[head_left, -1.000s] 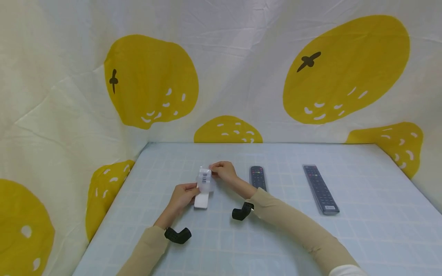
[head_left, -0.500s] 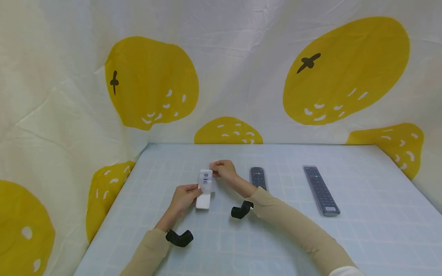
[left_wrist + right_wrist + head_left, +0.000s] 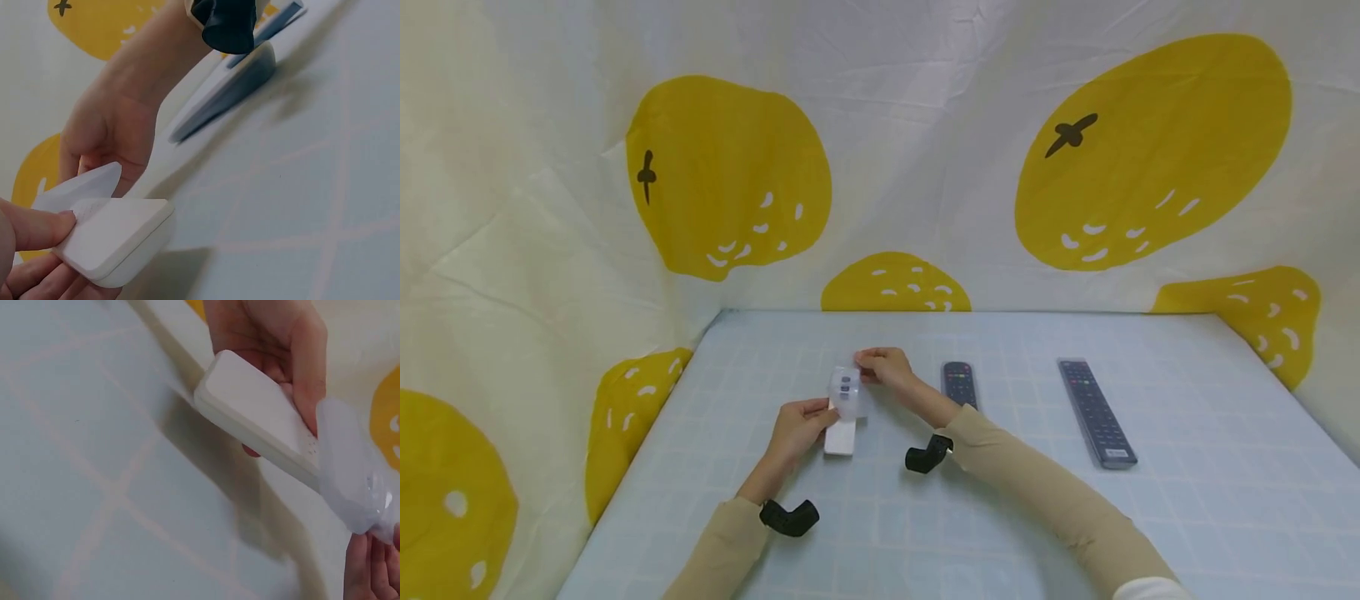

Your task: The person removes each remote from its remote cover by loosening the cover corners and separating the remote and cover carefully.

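Observation:
A white remote [image 3: 839, 437] is held above the table by the left hand [image 3: 797, 427], thumb on its face and fingers beneath. A translucent sleeve [image 3: 845, 392] covers its far half, with dark buttons showing through. At the sleeve's far right corner the right hand [image 3: 883, 369] pinches the film. In the left wrist view the remote's bare end [image 3: 119, 237] points toward the camera, the left thumb pressed on it. The right wrist view shows the bare white body [image 3: 256, 412] and the loose, crumpled sleeve [image 3: 347, 469], with the right fingers [image 3: 373, 565] at its edge.
A dark remote [image 3: 959, 385] lies right of the right hand, partly behind that forearm. Farther right lies a longer dark remote [image 3: 1097, 412]. Behind the pale blue checked table [image 3: 985, 533] hangs a white cloth [image 3: 917, 167] with yellow fruit prints.
The remote and its sleeve have shifted slightly, first right, then a little back left. Both hands keep their hold and have moved very little.

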Available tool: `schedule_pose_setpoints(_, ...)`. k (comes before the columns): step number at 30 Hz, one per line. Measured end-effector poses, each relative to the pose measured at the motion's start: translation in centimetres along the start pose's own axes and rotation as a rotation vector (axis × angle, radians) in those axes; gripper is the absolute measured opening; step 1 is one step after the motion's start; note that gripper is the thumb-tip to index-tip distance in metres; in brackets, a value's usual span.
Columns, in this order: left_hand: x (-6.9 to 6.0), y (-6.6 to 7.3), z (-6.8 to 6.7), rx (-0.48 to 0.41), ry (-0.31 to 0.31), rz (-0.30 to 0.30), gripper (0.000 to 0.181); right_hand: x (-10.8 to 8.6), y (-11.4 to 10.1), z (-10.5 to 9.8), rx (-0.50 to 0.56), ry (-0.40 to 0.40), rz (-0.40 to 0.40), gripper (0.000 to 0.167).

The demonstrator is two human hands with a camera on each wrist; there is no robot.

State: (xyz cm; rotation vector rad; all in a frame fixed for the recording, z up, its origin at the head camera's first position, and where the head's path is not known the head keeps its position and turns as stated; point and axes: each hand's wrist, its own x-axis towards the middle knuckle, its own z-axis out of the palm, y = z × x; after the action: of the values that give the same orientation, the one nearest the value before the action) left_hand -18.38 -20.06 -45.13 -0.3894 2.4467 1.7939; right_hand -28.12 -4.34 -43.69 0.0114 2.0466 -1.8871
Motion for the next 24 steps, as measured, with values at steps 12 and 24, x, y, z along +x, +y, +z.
schedule_pose_setpoints(12,0.9,-0.5,-0.4,-0.054,-0.089,-0.001,0.037,1.0,-0.6,0.1,-0.04,-0.103,0.101,0.04)
schedule_pose_setpoints(24,0.5,-0.6,-0.5,-0.086,-0.102,0.01,0.043,1.0,-0.9,0.3,0.001,0.021,0.037,0.034)
